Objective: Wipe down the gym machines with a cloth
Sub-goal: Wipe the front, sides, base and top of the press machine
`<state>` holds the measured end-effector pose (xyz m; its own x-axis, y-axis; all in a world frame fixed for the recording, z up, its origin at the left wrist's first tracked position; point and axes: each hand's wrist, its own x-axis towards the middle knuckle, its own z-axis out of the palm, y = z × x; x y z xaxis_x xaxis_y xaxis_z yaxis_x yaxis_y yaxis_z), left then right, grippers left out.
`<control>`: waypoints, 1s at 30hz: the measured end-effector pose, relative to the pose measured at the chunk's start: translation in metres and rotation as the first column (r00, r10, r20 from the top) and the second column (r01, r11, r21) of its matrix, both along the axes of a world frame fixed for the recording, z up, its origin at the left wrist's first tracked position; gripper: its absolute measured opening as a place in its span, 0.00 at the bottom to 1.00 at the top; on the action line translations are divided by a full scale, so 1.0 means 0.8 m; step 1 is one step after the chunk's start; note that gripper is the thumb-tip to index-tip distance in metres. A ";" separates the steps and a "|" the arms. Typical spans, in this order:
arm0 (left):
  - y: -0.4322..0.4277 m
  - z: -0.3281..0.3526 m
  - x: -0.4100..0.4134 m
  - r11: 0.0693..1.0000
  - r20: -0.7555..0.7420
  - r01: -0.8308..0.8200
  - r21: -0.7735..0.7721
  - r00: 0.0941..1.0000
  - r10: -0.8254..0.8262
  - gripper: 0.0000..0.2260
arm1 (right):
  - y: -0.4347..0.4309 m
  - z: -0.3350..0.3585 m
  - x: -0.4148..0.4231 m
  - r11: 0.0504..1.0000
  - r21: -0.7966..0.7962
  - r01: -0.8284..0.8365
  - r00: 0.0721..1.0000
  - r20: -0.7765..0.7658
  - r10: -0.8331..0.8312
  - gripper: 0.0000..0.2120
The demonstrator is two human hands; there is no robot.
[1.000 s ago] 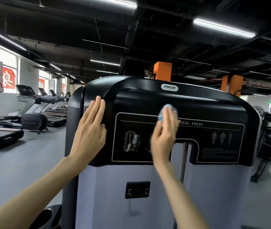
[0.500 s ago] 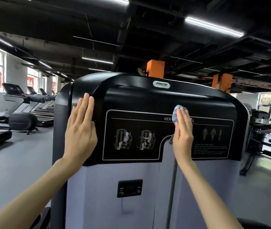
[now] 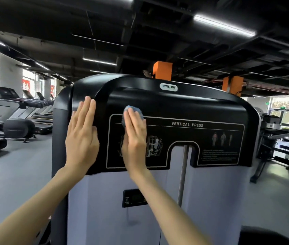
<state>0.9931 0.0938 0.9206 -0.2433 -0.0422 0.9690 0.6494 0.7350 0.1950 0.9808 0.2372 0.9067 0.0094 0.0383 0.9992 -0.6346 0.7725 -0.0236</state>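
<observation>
Blue wadded cloth [image 3: 133, 109] under flat right hand [image 3: 135, 138] on glossy black panel [image 3: 184, 106]

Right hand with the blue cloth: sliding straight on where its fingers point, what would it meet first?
Its fingers point upward, so the right hand would probably first meet the raised glossy black rim curving over the machine's top.

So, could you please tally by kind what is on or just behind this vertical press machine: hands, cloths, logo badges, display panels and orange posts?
Hands: 2, the left hand and the right hand
Blue cloth: 1, under the right hand
Logo badge: 1
Display panel: 1
Orange posts: 2
Total: 7
</observation>
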 end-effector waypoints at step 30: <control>0.003 0.001 0.005 0.999 0.002 0.023 0.023 1.000 -0.023 0.30 | 0.158 -0.031 0.029 0.978 0.187 0.094 0.987 0.114 -0.117 0.31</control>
<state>0.9973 0.0963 0.9212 -0.2464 -0.0590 0.9674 0.6658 0.7150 0.2132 1.0039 0.3639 0.8820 -0.1202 -0.1375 0.9832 -0.5499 0.8337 0.0494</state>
